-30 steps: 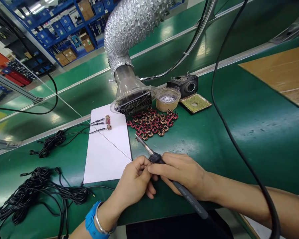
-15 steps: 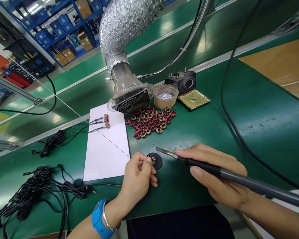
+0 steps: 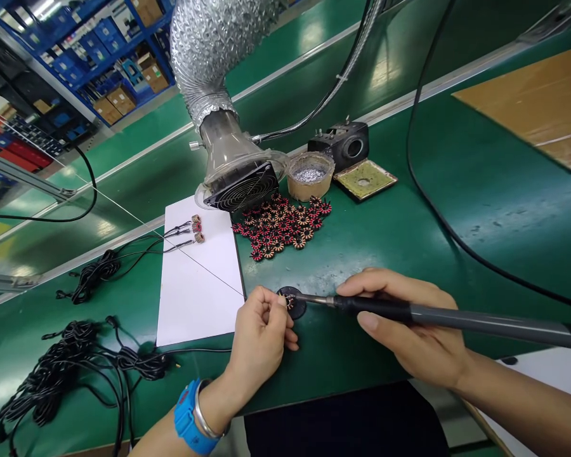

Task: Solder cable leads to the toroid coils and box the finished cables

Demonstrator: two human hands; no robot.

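Note:
My right hand (image 3: 409,324) grips a soldering iron (image 3: 480,322) with a dark handle. Its metal tip reaches a small wire-wound ring coil (image 3: 290,302), which lies on a round black pad (image 3: 297,310). At the coil's left edge, my left hand (image 3: 261,333) is closed in a pinch. A black cable (image 3: 195,350) runs from the left into that hand; the fingers hide its end. Beyond the hands lies a heap of red, tan and black ring coils (image 3: 285,225).
A fume extractor (image 3: 242,187) hangs behind the heap, beside a solder-filled pot (image 3: 309,184), a yellow sponge tray (image 3: 365,180) and a black iron stand (image 3: 345,145). Left are white paper (image 3: 200,298) with several wired coils and bundled cables (image 3: 61,368). Cardboard (image 3: 528,108) lies right.
The soldering iron's tip has moved left and down, from above the pad onto the coil. My left hand keeps its pinch by the coil. The whole view has shifted slightly.

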